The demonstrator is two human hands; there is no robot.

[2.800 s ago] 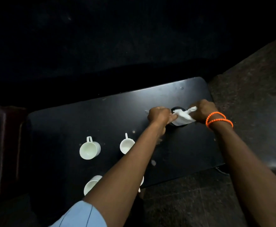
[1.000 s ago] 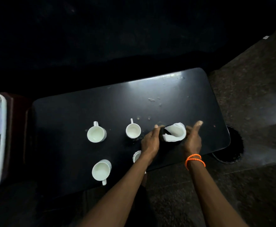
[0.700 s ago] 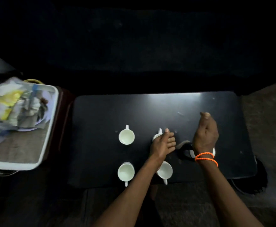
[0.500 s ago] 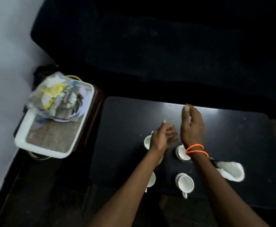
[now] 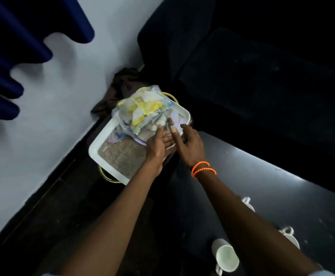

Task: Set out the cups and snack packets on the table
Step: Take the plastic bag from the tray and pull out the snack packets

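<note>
The snack packets sit in a crinkled clear bundle heaped at the far end of a white tray, and that tray lies off the left end of the desk, up and to the left of where I'm looking down from. From the hands the bundle lies straight ahead and slightly left, just past the fingertips; I judge the coming move turns on that, since both hands are reaching side by side toward its near edge. The tray's long axis runs from near-left to far-right, and the bundle fills the far-right half, leaving the woven mat in the near half bare. The left hand is the nearer of the two, fingers straight and loose, tips at the bundle's lower edge (whether they actually touch the wrapping I cannot tell through the blur). The right hand, with two orange bead bracelets on its wrist, is just beside it, fingers relaxed and spread, holding nothing. Neither hand grips anything yet. Counting: one bundle of packets, with yellow and white wrappers inside that I cannot number; one tray; and three white cups showing on the desk at lower right, one cup in plain sight and two more partly hidden behind my right forearm. The cups look placed already, so I take the packets to be what remains.
</note>
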